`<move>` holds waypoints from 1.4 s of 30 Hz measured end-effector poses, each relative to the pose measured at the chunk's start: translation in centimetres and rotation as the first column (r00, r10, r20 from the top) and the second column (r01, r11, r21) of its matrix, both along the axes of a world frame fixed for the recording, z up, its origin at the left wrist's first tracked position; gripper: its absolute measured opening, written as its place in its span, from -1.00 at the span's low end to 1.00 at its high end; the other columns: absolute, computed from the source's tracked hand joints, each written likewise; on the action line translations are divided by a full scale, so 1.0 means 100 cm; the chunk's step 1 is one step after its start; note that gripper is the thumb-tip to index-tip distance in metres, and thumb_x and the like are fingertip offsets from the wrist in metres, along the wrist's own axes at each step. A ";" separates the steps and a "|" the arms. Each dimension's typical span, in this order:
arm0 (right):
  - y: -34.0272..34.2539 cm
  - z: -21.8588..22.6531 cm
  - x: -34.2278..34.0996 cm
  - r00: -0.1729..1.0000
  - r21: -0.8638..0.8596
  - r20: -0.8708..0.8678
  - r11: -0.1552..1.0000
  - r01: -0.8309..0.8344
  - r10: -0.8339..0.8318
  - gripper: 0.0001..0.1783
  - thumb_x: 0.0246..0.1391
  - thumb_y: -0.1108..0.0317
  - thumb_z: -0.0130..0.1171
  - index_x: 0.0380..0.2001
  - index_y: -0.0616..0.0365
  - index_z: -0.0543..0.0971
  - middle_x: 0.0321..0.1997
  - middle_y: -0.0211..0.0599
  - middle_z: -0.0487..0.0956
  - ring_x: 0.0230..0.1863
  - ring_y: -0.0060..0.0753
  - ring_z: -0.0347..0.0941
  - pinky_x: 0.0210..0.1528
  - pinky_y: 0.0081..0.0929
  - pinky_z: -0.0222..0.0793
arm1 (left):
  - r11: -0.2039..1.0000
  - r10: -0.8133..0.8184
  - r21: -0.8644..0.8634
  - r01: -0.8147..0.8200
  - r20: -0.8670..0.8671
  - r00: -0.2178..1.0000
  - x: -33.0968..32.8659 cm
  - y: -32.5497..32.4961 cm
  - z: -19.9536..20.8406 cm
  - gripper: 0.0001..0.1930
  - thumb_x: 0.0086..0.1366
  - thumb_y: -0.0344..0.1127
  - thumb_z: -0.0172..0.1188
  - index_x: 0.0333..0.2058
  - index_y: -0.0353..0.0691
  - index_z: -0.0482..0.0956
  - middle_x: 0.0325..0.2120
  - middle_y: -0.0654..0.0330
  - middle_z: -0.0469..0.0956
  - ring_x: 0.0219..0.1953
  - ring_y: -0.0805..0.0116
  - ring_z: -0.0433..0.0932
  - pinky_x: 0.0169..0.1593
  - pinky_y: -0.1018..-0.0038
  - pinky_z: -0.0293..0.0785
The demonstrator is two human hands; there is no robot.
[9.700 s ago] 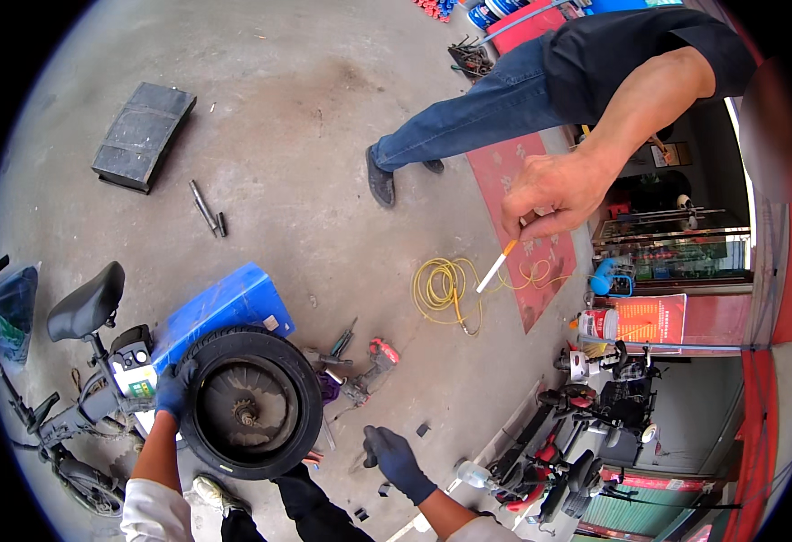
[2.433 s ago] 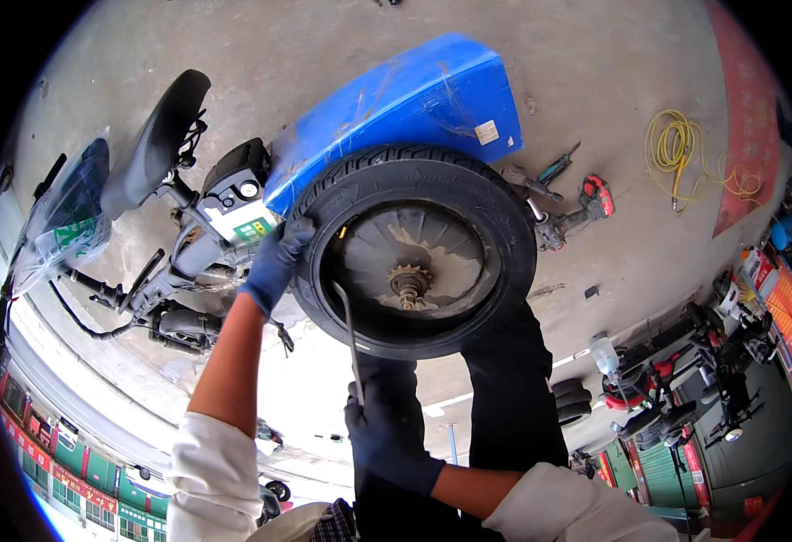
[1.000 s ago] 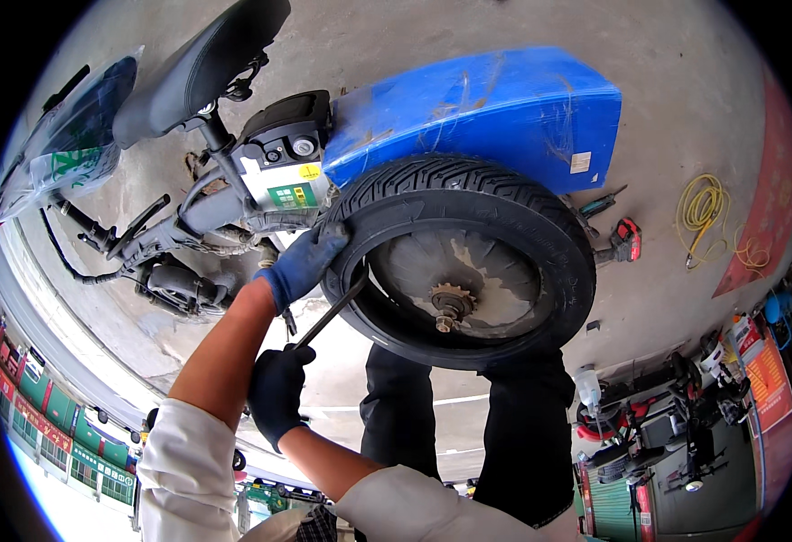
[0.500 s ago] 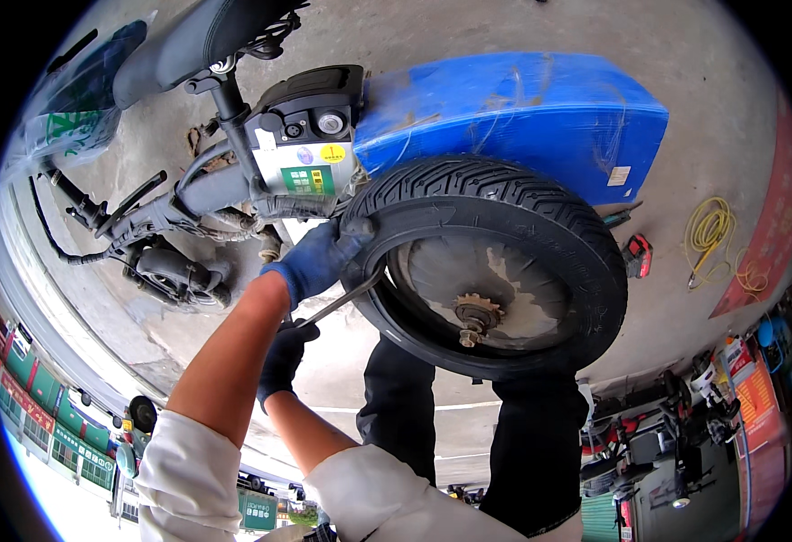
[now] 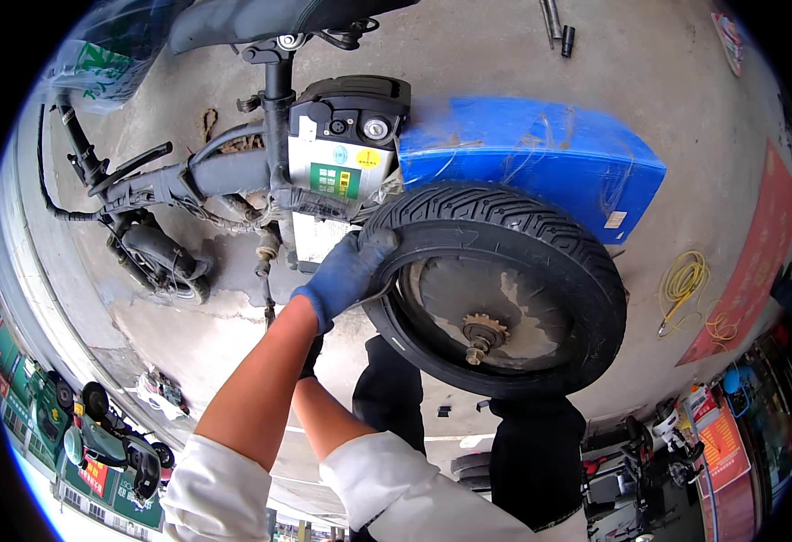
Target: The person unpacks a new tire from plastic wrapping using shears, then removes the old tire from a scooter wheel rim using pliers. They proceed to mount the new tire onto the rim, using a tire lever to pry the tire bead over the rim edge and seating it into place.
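A black tire point(image 5: 495, 237) surrounds a grey hub-motor wheel point(image 5: 450, 294) with a small rusty sprocket point(image 5: 484, 331) and axle nut. My left hand point(image 5: 349, 271), in a blue glove, is closed on the tire's left side. A metal tire lever point(image 5: 385, 287) runs from under that hand to the gap between tire bead and rim. My right hand point(image 5: 311, 356), in a dark glove, sits behind my left forearm at the lever's lower end; its fingers are mostly hidden. The wheel's lower edge rests against my dark-trousered legs.
A blue box point(image 5: 531, 149) stands behind the wheel. On the left lies a bike frame point(image 5: 170, 185) with a battery pack point(image 5: 328, 172) and saddle point(image 5: 260, 20). A yellow coiled hose point(image 5: 683, 275) is on the floor at right; metal tools point(image 5: 558, 32) lie at the far side.
My view has shifted, so the scene sits differently in the picture. The lever's shaft has swung behind my left hand, and my right hand is now largely covered by my left forearm.
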State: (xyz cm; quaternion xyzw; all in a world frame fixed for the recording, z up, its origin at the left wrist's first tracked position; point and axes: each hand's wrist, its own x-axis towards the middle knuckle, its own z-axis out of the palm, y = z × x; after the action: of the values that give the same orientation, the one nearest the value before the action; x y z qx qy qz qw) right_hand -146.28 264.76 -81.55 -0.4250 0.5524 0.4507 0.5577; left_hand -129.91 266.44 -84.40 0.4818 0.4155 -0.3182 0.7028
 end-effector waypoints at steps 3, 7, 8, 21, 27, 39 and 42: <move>-0.041 0.022 -0.013 0.998 0.192 0.045 0.980 -0.052 0.044 -0.84 0.17 0.41 -0.03 -0.23 0.10 0.23 -0.49 -0.24 0.42 -0.56 -0.32 0.44 -0.62 -0.39 0.31 | 0.996 -0.085 -0.031 0.087 0.041 0.996 -0.004 0.016 0.001 -0.18 0.25 0.32 0.05 0.06 -0.48 0.40 -0.14 0.07 0.55 -0.12 0.45 0.47 0.01 0.49 0.41; -0.094 0.088 0.051 0.961 0.270 -0.085 0.935 -0.231 0.262 -0.83 0.10 0.49 0.05 -0.26 0.15 0.29 -0.54 -0.26 0.42 -0.71 -0.35 0.37 -0.78 -0.36 0.34 | 1.000 0.002 -0.013 0.000 0.126 0.992 0.001 0.010 0.011 -0.18 0.24 0.33 0.04 -0.02 -0.52 0.46 -0.20 0.05 0.57 -0.18 0.42 0.48 -0.03 0.47 0.44; -0.104 0.100 0.064 0.949 0.335 -0.094 0.907 -0.255 0.302 -0.81 0.11 0.49 -0.06 -0.20 0.12 0.24 -0.57 -0.32 0.37 -0.66 -0.43 0.39 -0.75 -0.49 0.27 | 1.000 0.012 -0.007 -0.011 0.137 0.991 0.000 0.010 0.016 -0.17 0.23 0.34 0.04 -0.03 -0.52 0.47 -0.21 0.05 0.57 -0.20 0.42 0.49 -0.05 0.46 0.45; -0.197 0.142 0.123 0.882 0.396 -0.354 0.904 -0.161 0.312 -0.81 0.29 0.27 0.02 -0.10 0.08 0.41 -0.72 -0.58 0.16 -0.74 -0.66 0.07 -0.68 -0.57 0.00 | 0.996 0.063 0.064 -0.069 0.086 0.994 -0.003 0.000 0.018 -0.19 0.15 0.27 0.20 0.02 -0.48 0.45 -0.17 0.01 0.57 -0.17 0.36 0.53 -0.06 0.46 0.46; -0.230 0.189 0.180 0.622 0.132 -0.072 0.626 -0.769 0.780 -0.72 0.24 0.28 0.03 -0.02 0.08 0.35 -0.64 -0.48 0.26 -0.71 -0.64 0.16 -0.67 -0.56 0.12 | 0.950 0.310 -0.085 -0.301 0.143 0.940 -0.014 -0.007 0.019 -0.29 0.19 0.13 0.24 0.04 -0.45 0.42 -0.15 0.06 0.54 -0.15 0.44 0.49 -0.04 0.48 0.45; -0.271 0.164 0.221 -0.615 -0.523 0.532 -0.345 -0.779 0.583 -0.74 0.13 0.44 0.03 -0.15 0.33 0.31 -0.64 -0.01 0.43 -0.54 -0.04 0.47 -0.51 -0.22 0.34 | 0.747 0.599 0.191 -0.636 0.219 0.770 -0.100 -0.087 0.012 -0.62 0.38 -0.13 0.02 -0.07 -0.34 0.52 -0.12 0.18 0.52 -0.08 0.45 0.42 0.07 0.47 0.34; -0.282 0.157 0.219 -0.642 -0.559 0.584 -0.328 -0.762 0.496 -0.76 0.13 0.42 0.04 -0.19 0.31 0.32 -0.63 -0.01 0.44 -0.53 -0.04 0.47 -0.50 -0.21 0.34 | 0.758 0.502 0.363 -0.542 0.208 0.840 -0.101 -0.093 0.011 -0.57 0.40 -0.11 -0.03 -0.05 -0.42 0.50 -0.11 0.06 0.55 -0.07 0.38 0.46 0.07 0.44 0.34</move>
State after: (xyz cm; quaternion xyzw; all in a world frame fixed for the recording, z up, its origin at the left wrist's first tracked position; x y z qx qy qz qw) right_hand -124.34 236.60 -65.84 -0.7141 -0.4304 0.5283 0.1603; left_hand -139.99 257.18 -83.27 0.4974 0.5554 0.0081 0.6664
